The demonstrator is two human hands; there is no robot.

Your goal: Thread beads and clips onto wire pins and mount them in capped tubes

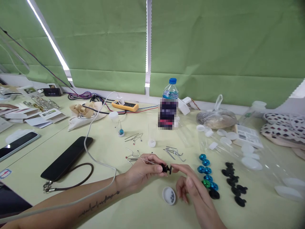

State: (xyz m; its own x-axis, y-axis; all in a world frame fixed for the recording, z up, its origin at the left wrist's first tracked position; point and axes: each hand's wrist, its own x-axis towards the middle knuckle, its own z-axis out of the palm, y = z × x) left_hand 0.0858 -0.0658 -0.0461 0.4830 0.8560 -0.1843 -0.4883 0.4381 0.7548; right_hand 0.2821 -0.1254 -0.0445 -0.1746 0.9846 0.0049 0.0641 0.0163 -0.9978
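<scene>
My left hand (147, 167) pinches a small black plastic part (166, 168) between thumb and fingers, with a thin pale rod or wire showing over the hand. My right hand (190, 184) has its index finger stretched out, the tip at the right end of the black part; its other fingers are loosely curled and hold nothing. Just below both hands sits a white round cap (169, 195) with small metal pieces inside. To the right lie several blue metallic round parts (207, 178), one green part (206, 183) and several black plastic parts (234, 187).
Bent metal hex keys (173, 152) lie beyond my hands. A water bottle (170, 95) stands behind them. Clear tubes and white caps (252, 163) spread out at the right. A black phone (66, 159) and a white cable (101, 160) are at the left, the cable crossing my left forearm.
</scene>
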